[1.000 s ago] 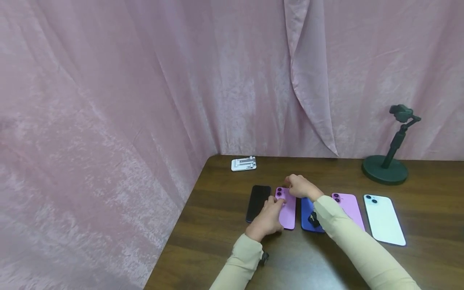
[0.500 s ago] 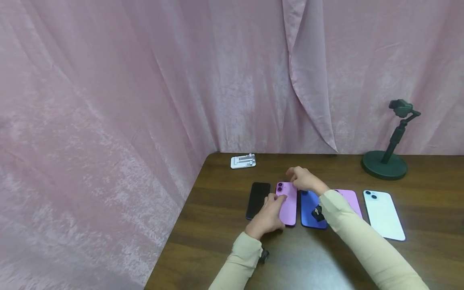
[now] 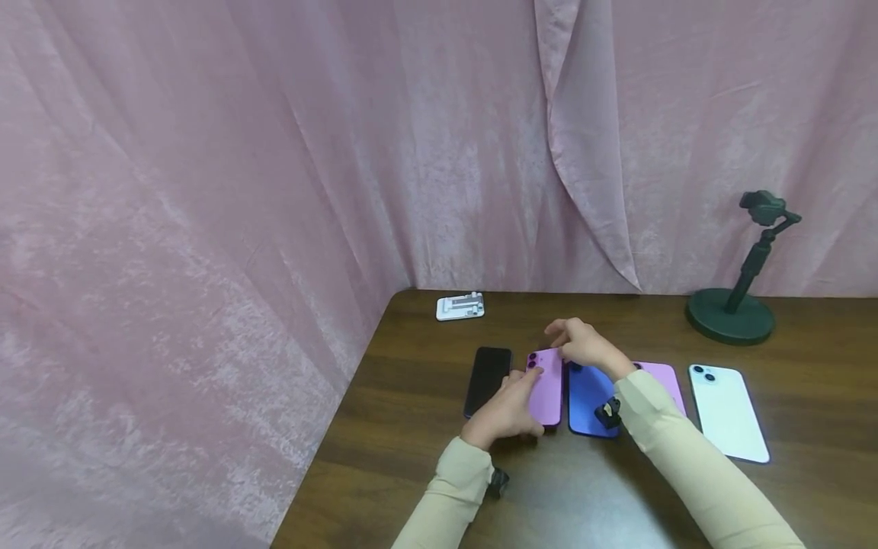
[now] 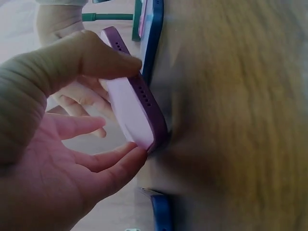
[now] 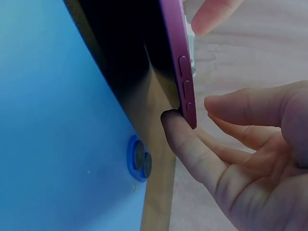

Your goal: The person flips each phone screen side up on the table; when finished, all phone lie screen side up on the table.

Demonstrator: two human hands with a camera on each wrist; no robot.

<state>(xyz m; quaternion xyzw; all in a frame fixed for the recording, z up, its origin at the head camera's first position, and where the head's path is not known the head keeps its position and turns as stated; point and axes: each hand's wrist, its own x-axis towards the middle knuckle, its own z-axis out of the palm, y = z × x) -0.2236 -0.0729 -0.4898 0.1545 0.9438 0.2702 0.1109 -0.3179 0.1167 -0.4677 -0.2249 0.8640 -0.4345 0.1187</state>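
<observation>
A purple phone point(image 3: 549, 393) is tilted, its right side raised off the table with the camera side up. My left hand point(image 3: 506, 409) grips its lower left part, thumb at the bottom edge and fingertips at the corner in the left wrist view. At the upper right corner is my right hand point(image 3: 581, 345). In the right wrist view its thumb point(image 5: 180, 132) hooks under the edge, while the index finger appears slightly apart from the back. A dark phone point(image 3: 488, 374) lies left of it, and a blue phone point(image 3: 586, 400) lies right, partly under my right wrist.
Farther right lie a second purple phone point(image 3: 665, 381), partly behind my sleeve, and a pale mint phone point(image 3: 730, 415). A dark green stand point(image 3: 730, 316) stands at the back right. A small white folded stand point(image 3: 460, 306) lies near the back left edge. Pink curtains point(image 3: 473, 152) hang behind.
The purple phone has shifted slightly right and its right side has come up. My right hand has moved slightly right; my left hand stays at the phone's lower left.
</observation>
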